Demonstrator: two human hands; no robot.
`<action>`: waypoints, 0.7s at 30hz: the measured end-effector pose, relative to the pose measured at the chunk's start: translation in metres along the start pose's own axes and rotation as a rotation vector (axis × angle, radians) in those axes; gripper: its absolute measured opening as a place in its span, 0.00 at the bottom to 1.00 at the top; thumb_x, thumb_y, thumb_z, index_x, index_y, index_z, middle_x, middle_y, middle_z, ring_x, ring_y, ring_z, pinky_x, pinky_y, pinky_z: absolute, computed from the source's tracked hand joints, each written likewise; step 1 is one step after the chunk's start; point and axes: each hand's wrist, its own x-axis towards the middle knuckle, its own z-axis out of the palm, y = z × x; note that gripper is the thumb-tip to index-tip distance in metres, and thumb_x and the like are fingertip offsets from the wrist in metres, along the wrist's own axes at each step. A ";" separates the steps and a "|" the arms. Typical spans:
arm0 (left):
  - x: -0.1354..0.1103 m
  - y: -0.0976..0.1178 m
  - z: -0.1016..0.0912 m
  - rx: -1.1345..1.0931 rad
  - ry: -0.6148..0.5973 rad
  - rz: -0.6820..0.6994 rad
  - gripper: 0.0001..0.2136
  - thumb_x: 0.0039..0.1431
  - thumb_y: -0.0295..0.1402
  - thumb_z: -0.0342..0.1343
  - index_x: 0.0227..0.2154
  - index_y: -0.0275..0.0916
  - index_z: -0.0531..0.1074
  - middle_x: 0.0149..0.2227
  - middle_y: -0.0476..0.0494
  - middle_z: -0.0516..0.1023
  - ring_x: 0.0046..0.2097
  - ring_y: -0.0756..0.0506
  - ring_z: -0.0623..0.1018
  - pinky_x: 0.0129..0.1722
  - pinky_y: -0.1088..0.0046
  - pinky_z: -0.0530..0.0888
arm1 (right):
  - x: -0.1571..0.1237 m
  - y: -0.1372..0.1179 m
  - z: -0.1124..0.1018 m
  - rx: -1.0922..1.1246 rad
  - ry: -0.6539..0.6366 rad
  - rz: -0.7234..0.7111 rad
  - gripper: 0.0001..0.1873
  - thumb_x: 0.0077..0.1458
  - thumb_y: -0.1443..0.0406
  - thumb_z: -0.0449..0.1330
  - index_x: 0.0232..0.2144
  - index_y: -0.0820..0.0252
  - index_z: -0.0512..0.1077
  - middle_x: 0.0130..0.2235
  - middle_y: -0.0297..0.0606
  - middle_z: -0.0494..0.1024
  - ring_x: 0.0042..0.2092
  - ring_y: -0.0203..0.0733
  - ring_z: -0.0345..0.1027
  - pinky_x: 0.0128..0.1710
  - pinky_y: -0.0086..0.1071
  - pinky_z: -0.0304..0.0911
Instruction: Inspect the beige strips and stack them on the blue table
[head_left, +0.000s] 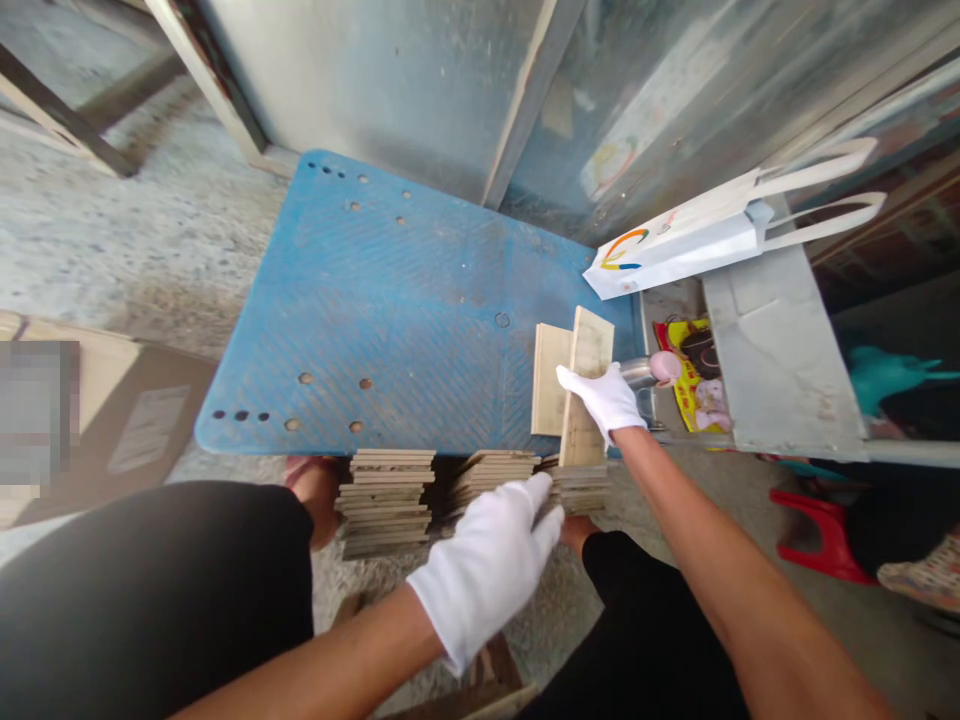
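Observation:
My right hand [607, 400], in a white glove, grips the side of a pale wooden board [591, 345] that stands tilted at the table's near right edge. Its thumb lies across the board's face. Just left of it, another wooden board or small pile of boards [550, 385] lies on the blue plastic table [405, 320]. My left hand [491, 555], also white-gloved, hovers in front of the stacked boards with thumb and fingers apart and nothing visible between them. Below the table edge are three stacks of thin boards: left [386, 505], middle [487, 475] and right [581, 490].
A white paper bag [682, 245] stands at the table's back right corner. Beside my right hand are a metal bottle with a pink cap [664, 367] and a yellow packet [686, 400]. A cardboard box [112, 400] sits at left, a red stool [817, 535] at right.

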 end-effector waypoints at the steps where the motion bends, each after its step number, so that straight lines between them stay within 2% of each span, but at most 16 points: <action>1: -0.003 -0.002 0.002 0.017 -0.031 0.013 0.17 0.61 0.40 0.48 0.48 0.41 0.71 0.43 0.38 0.79 0.45 0.41 0.78 0.48 0.66 0.72 | 0.012 -0.001 0.007 -0.035 -0.004 0.020 0.67 0.33 0.37 0.63 0.64 0.75 0.46 0.58 0.59 0.64 0.59 0.56 0.60 0.57 0.41 0.58; 6: -0.011 -0.011 0.006 0.035 -0.127 0.054 0.14 0.58 0.40 0.50 0.46 0.49 0.71 0.39 0.39 0.79 0.42 0.39 0.78 0.43 0.64 0.74 | 0.051 -0.006 0.041 -0.184 -0.055 0.153 0.76 0.30 0.36 0.63 0.64 0.82 0.35 0.59 0.66 0.61 0.60 0.60 0.56 0.58 0.44 0.56; 10: -0.014 -0.026 0.011 0.022 -0.130 -0.031 0.13 0.56 0.41 0.51 0.44 0.50 0.72 0.33 0.41 0.79 0.38 0.38 0.79 0.33 0.65 0.73 | 0.063 -0.007 0.061 -0.236 -0.083 0.196 0.75 0.30 0.36 0.63 0.65 0.80 0.36 0.59 0.67 0.59 0.60 0.62 0.56 0.58 0.47 0.55; 15: -0.016 -0.050 0.018 -0.007 -0.140 -0.121 0.14 0.53 0.43 0.53 0.42 0.51 0.73 0.27 0.44 0.78 0.36 0.36 0.79 0.27 0.66 0.70 | 0.073 -0.009 0.075 -0.286 -0.085 0.160 0.74 0.31 0.36 0.62 0.65 0.79 0.36 0.59 0.67 0.60 0.60 0.62 0.56 0.57 0.47 0.56; 21: -0.006 -0.075 0.013 -0.026 -0.128 -0.178 0.15 0.52 0.44 0.54 0.42 0.50 0.73 0.26 0.43 0.77 0.35 0.37 0.79 0.25 0.68 0.69 | 0.080 -0.010 0.086 -0.308 -0.073 0.165 0.75 0.30 0.37 0.64 0.65 0.78 0.35 0.58 0.67 0.60 0.59 0.63 0.57 0.56 0.50 0.57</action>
